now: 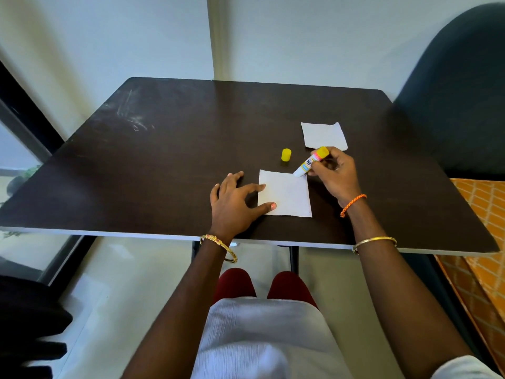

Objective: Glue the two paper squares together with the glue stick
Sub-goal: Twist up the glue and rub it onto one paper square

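A white paper square point(285, 193) lies flat just right of the frame's centre on a dark brown counter point(164, 160), its edges slightly skewed to the counter's near edge. A second white paper square point(323, 134), its far right corner a little curled, rests further back and to the right, well apart from the first. Between them, a small yellow cap point(286, 155) stands upright on the counter.

The uncapped glue stick point(310, 161), a white tube with a printed label, a pink band and a yellow base, is tilted, its base up and to the right, its white tip touching the far right corner of the nearer square.

The right hand point(337, 175), reaching in from the lower right, is closed around the tube's upper part, fingers curled and the wrist bent over the counter; an orange braided thread point(352, 205) circles the wrist and a gold bangle point(374, 243) sits lower on the forearm.

The left hand point(235, 203) lies palm down, fingers spread and gripping nothing, its index finger and thumb pressing on the left edge of the nearer square. A gold bracelet point(218, 246) rings that wrist at the counter's near edge.
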